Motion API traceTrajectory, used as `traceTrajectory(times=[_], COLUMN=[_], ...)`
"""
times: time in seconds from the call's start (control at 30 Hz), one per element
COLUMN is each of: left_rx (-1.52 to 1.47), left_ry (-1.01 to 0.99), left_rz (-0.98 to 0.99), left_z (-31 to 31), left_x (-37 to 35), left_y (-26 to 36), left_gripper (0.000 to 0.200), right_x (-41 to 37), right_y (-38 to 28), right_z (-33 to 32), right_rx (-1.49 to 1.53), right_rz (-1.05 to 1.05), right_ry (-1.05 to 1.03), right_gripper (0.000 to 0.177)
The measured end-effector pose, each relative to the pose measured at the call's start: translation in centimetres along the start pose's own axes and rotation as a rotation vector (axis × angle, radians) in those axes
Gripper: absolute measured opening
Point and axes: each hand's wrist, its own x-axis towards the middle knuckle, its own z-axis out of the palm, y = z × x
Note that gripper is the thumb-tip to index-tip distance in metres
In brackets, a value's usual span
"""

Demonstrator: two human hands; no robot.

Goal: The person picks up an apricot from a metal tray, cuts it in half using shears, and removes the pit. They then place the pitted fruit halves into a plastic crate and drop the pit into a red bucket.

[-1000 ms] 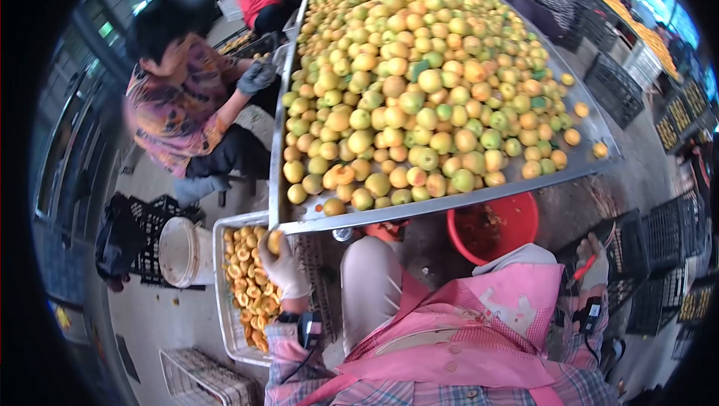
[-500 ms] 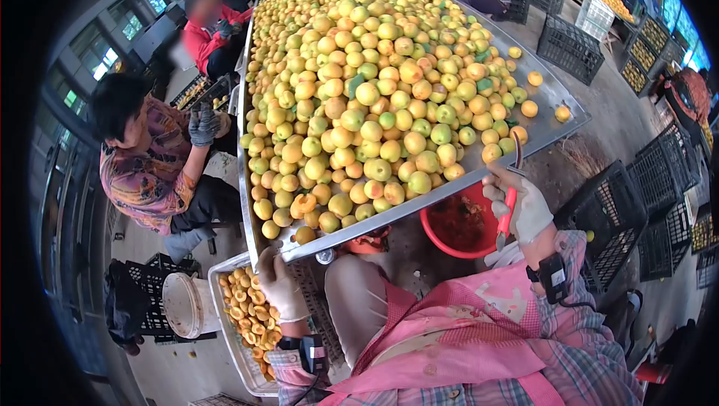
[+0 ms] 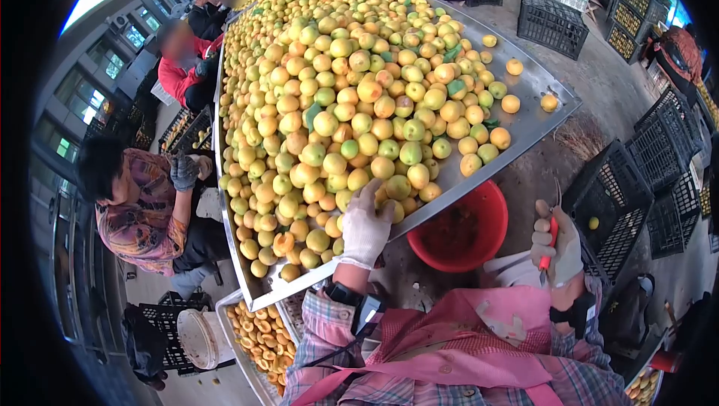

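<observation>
My left hand (image 3: 365, 230), in a white glove, reaches over the tray's near edge and touches the apricots (image 3: 329, 121) at the front of the heap. Its fingers look slightly apart, and I see no fruit held in them. The large metal tray (image 3: 442, 207) bears the heap of yellow-green apricots with a few leaves. My gloved right hand (image 3: 562, 247) is closed around a red-handled tool (image 3: 549, 245) with a thin metal tip, to the right of a red basin (image 3: 490, 222). The basin has dark, wet-looking contents.
A white crate (image 3: 232, 303) of halved apricots stands below the tray's left corner, beside a white bucket (image 3: 201, 337). Black crates (image 3: 610, 204) are stacked at right. A co-worker (image 3: 142, 204) sits at left, with other people farther along the tray.
My left hand has moved from the tray's left corner up and right to the apricots. My right hand, still holding the tool, has moved right and down, away from the tray edge.
</observation>
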Motion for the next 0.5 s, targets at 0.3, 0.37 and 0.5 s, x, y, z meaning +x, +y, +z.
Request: traceTrajectory(times=[0.3, 0.37, 0.5], left_rx=[0.519, 0.492, 0.402], left_ry=[-0.154, -0.173, -0.129], left_rz=[-0.22, -0.281, -0.22], left_z=[2.3, 2.6, 2.6], left_x=[7.0, 7.6, 7.8], left_y=[2.2, 2.6, 2.0], left_gripper=[0.058, 0.053, 0.048], right_x=[0.5, 0.5, 0.5], right_y=[-0.2, -0.1, 0.2], right_z=[1.9, 2.1, 1.9], right_rx=[-0.311, -0.242, -0.27], right_rz=[-0.13, -0.139, -0.145], right_ry=[0.146, 0.136, 0.066], right_gripper=[0.033, 0.032, 0.032])
